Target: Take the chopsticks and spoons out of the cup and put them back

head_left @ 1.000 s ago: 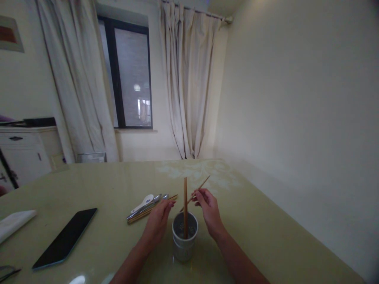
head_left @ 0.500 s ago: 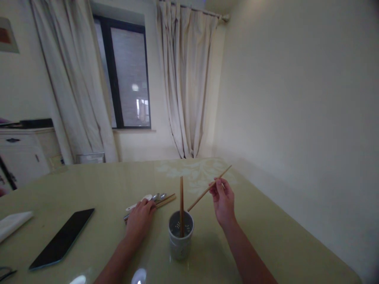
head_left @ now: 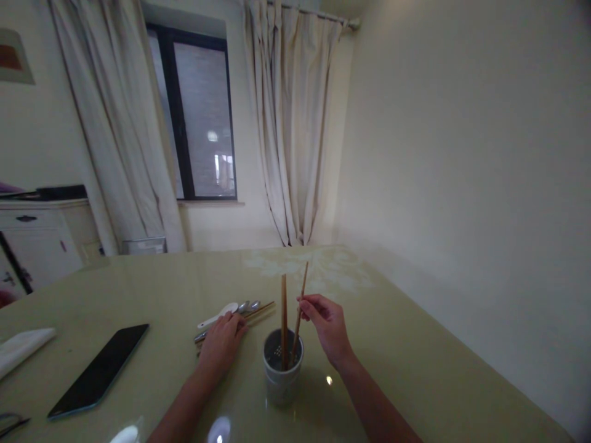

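A white utensil holder (head_left: 282,375) stands on the green table (head_left: 415,369), straight in front of me. One wooden chopstick (head_left: 283,307) stands upright inside it. My right hand (head_left: 325,326) pinches a second chopstick (head_left: 302,289) whose lower end is in the holder. My left hand (head_left: 221,344) rests on the cutlery pile (head_left: 244,309) to the left of the holder: metal spoons, a white ceramic spoon (head_left: 219,315) and more chopsticks. Its fingers cover the near ends, and a grip cannot be made out.
A dark phone (head_left: 99,370) lies flat on the left of the table, with a folded white napkin (head_left: 21,349) beyond it. A white cabinet (head_left: 37,240) stands at far left. Curtains and a window lie behind the table, with a wall on the right.
My right hand swung its chopstick from a slant out to the right into the holder. My left hand moved from beside the holder onto the cutlery pile.
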Motion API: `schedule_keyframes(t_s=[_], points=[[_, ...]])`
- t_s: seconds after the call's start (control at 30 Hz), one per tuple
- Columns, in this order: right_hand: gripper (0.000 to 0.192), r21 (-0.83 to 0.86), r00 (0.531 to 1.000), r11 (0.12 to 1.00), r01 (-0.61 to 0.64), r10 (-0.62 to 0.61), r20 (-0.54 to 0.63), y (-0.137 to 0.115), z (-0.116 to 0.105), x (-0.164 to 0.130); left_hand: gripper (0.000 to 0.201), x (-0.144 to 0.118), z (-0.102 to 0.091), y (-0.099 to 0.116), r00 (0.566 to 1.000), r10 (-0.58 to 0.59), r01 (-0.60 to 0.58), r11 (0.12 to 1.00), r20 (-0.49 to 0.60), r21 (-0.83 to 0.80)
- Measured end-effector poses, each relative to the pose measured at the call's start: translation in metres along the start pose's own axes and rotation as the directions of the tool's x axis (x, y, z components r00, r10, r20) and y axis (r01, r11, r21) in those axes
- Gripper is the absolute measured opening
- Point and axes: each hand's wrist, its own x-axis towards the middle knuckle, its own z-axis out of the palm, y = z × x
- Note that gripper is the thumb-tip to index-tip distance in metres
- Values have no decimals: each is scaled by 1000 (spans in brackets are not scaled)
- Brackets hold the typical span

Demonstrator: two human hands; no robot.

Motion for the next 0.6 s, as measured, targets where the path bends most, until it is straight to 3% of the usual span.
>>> schedule_keyframes(t_s=[0.17, 0.3, 0.43, 0.5, 0.6], points=[[31, -87, 997, 996, -1, 8, 79, 8, 5, -5, 25, -2, -6, 12, 998, 43, -44, 999, -36, -15], [40, -149, 996, 989, 1, 12, 88, 18, 4, -3, 31, -4, -9, 28, 998, -24, 12, 974, -51, -228], [56, -180, 990, 978, -101, 117, 79, 40, 3, 1, 35, -7, -6, 45, 995, -33, -21, 867, -99, -497], [58, -187, 979, 971, -148, 171, 108, 51, 5, 2, 36, -10, -3, 54, 988, 12, -102, 789, -152, -606], [54, -146, 964, 974, -176, 200, 173, 58, 11, -1, 32, -15, 0, 67, 983, 126, -181, 669, -130, -721]])
